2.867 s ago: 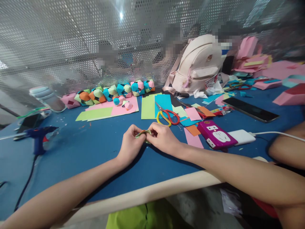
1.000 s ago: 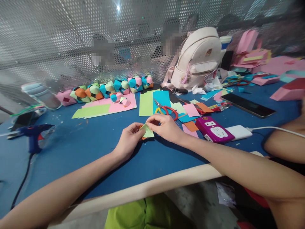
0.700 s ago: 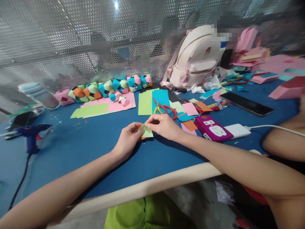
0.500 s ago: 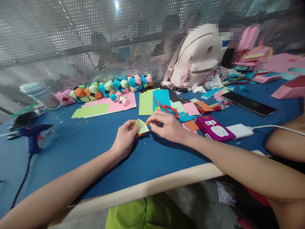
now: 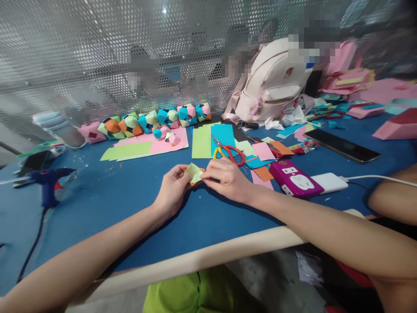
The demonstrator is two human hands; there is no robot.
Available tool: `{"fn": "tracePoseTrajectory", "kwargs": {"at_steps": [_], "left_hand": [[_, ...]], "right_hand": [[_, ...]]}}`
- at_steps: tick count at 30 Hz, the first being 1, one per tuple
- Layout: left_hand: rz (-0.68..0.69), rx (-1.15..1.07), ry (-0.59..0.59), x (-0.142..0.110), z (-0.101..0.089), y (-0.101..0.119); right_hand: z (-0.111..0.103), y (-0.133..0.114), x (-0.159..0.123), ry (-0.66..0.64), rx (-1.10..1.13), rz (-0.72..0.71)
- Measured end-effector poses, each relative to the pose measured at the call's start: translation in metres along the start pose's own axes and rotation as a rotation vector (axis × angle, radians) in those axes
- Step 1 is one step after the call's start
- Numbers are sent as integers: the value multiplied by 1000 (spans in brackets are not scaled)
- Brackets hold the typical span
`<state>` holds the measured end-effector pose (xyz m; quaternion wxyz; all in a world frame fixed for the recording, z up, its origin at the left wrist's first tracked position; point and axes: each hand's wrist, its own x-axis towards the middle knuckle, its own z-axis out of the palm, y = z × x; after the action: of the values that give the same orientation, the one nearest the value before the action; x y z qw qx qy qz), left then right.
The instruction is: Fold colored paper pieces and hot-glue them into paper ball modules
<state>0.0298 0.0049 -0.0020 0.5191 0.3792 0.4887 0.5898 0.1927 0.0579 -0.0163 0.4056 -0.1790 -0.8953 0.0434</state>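
At frame center, a left hand (image 5: 171, 189) grips green-and-orange paper (image 5: 193, 173), the right hand (image 5: 231, 180) pinching its corner over the blue bench (image 5: 120, 202). Right of center, a purple outlet block (image 5: 296, 179) bears an emblem (image 5: 284, 163); upper right, a backpack (image 5: 273, 84) carries a badge (image 5: 288, 72), both illegible.

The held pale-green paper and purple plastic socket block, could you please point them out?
Held pale-green paper (image 5: 194, 173), head view: its middle.
Purple plastic socket block (image 5: 295, 178), head view: its top face.

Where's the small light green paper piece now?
In the head view, just left of centre, the green paper piece lies over orange paper in the left hand, beside the right hand.
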Motion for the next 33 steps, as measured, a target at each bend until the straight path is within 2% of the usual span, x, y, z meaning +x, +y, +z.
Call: {"fn": "tracePoseTrajectory", "kwargs": {"at_steps": [11, 15, 17, 20, 22, 25, 29, 33], "left_hand": [[40, 67, 4, 2, -3, -3], [105, 197, 15, 3, -5, -3], [170, 310, 10, 2, -6, -2], [260, 468, -29, -1, -6, -1], [295, 553, -66, -3, -6, -2], [328, 628, -106, -3, -7, -5], [302, 622, -82, -2, -8, -7], [204, 442, -57, -3, -3, -1]], "right_hand": [[0, -2, 1, -28, 3, 8], [-3, -7, 3, -3, 49, 23], [-5, -10, 5, 41, 111, 80], [-6, -12, 8, 86, 206, 269], [-5, -11, 9, 46, 248, 400], [-2, -9, 10, -62, 336, 506], [3, -9, 10, -73, 450, 571], [4, -8, 11, -11, 501, 662]]}}
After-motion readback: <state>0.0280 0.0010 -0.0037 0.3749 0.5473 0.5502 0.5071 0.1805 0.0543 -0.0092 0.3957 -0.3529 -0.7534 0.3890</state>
